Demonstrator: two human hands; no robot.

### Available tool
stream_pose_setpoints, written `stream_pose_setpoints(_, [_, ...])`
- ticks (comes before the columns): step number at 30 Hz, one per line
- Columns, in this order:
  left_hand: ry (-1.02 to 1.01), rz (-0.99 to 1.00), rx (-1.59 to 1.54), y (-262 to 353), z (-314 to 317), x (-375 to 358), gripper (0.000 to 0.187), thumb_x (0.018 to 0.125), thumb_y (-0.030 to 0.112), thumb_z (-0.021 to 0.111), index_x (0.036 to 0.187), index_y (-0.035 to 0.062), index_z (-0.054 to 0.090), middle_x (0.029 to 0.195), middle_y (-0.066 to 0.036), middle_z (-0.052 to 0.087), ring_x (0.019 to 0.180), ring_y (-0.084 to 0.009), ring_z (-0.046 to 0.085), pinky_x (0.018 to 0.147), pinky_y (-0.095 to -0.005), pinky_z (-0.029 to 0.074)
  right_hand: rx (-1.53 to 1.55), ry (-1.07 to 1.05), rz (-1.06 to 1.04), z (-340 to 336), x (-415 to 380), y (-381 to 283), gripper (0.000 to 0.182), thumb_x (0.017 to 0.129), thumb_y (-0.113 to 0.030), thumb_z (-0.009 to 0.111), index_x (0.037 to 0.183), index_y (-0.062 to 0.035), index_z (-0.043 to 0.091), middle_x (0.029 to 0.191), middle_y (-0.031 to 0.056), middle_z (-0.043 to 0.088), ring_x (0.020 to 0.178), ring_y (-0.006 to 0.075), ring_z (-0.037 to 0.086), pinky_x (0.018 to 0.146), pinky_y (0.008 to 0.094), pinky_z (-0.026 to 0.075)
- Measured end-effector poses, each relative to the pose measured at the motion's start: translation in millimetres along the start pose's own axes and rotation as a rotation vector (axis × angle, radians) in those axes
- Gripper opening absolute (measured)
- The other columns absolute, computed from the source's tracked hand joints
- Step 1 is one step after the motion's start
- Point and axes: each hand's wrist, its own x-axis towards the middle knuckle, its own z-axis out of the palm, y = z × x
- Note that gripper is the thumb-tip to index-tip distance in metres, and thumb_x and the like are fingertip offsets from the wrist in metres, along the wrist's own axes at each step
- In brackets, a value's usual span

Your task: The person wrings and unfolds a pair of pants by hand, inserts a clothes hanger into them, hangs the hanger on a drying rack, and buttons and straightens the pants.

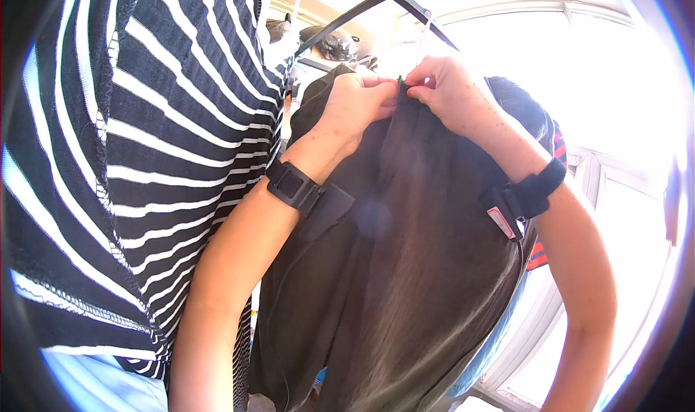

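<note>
A dark garment (413, 231) hangs in front of me from a white hanger hook (422, 39) on a black metal rack. At its top edge, my left hand (362, 101) pinches the cloth between thumb and fingers. Just to the right, my right hand (445, 93) pinches the same edge, with a small gap between the two hands. A narrow raised fold of the garment runs down from between my fingertips. Black straps with dark devices sit round both wrists.
A black-and-white striped garment (181, 122) fills the left side. The black rack bar (405, 3) crosses the top. Behind the dark garment hang red-striped cloth (538, 256) and light blue cloth (492, 347). A bright window frame (608, 187) stands at the right.
</note>
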Motion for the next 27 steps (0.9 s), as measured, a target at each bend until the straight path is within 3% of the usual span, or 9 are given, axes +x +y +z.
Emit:
stream_pose_setpoints(2, [-0.078, -0.065, -0.090, 8, 1, -7, 0.015, 0.089, 0.013, 0.072, 0.100, 0.0026, 0.070, 0.092, 0.000, 0.067, 0.080, -0.0080, 0.061, 0.070, -0.0229, 0.048, -0.016, 0.050, -0.033, 4, -4, -2, 0.011, 0.083, -0.014, 0.072, 0.091, -0.0068, 0.075, 0.088, 0.0142, 0.072, 0.088, 0.0305, 0.070, 0.080, 0.0408, 0.054])
stream_pose_setpoints(5, [0.041, -0.096, -0.007, 6, 4, -7, 0.011, 0.087, 0.012, 0.074, 0.095, 0.0055, 0.070, 0.087, 0.002, 0.063, 0.076, -0.0080, 0.056, 0.069, -0.0240, 0.046, -0.042, 0.052, 0.034, 3, -11, -21, 0.010, 0.083, -0.013, 0.071, 0.090, -0.0064, 0.074, 0.087, 0.0144, 0.071, 0.088, 0.0305, 0.069, 0.081, 0.0414, 0.053])
stream_pose_setpoints(8, [0.092, -0.156, -0.032, 9, 7, -10, 0.012, 0.085, 0.008, 0.074, 0.095, 0.0056, 0.069, 0.087, 0.001, 0.062, 0.075, -0.0084, 0.055, 0.069, -0.0247, 0.044, -0.064, 0.099, -0.001, 10, -16, -17, 0.009, 0.083, -0.007, 0.072, 0.092, -0.0041, 0.071, 0.077, 0.0118, 0.069, 0.072, 0.0242, 0.067, 0.071, 0.0362, 0.052])
stream_pose_setpoints(17, [0.210, -0.218, -0.134, 7, 12, -2, 0.015, 0.083, 0.003, 0.071, 0.098, 0.0054, 0.069, 0.089, -0.001, 0.062, 0.079, -0.0119, 0.056, 0.073, -0.0290, 0.046, -0.125, 0.043, -0.101, -7, -5, -22, 0.003, 0.083, -0.003, 0.069, 0.085, -0.0023, 0.067, 0.074, 0.0116, 0.067, 0.072, 0.0239, 0.065, 0.069, 0.0355, 0.052])
stream_pose_setpoints(20, [0.205, -0.214, -0.085, 12, 12, -8, 0.016, 0.084, 0.005, 0.070, 0.100, 0.0054, 0.069, 0.090, 0.000, 0.062, 0.078, -0.0118, 0.056, 0.073, -0.0281, 0.045, -0.024, 0.051, -0.082, 0, -6, -18, 0.003, 0.081, -0.004, 0.066, 0.083, -0.0032, 0.067, 0.080, 0.0154, 0.066, 0.082, 0.0334, 0.065, 0.076, 0.0426, 0.051])
stream_pose_setpoints(23, [0.189, -0.228, -0.118, 10, 13, -6, 0.014, 0.085, 0.005, 0.069, 0.099, 0.0055, 0.069, 0.089, 0.000, 0.062, 0.076, -0.0105, 0.054, 0.072, -0.0266, 0.043, -0.079, 0.049, -0.105, 2, -7, -13, 0.011, 0.081, 0.000, 0.068, 0.092, -0.0011, 0.064, 0.080, 0.0130, 0.066, 0.076, 0.0237, 0.066, 0.071, 0.0359, 0.052])
stream_pose_setpoints(27, [0.132, -0.222, -0.174, 11, 5, -3, 0.011, 0.085, 0.004, 0.068, 0.096, 0.0053, 0.070, 0.086, 0.002, 0.062, 0.074, -0.0087, 0.053, 0.070, -0.0254, 0.041, -0.065, 0.034, -0.166, 5, -5, -15, 0.013, 0.083, 0.000, 0.066, 0.095, -0.0009, 0.063, 0.087, 0.0128, 0.066, 0.082, 0.0264, 0.064, 0.076, 0.0367, 0.051])
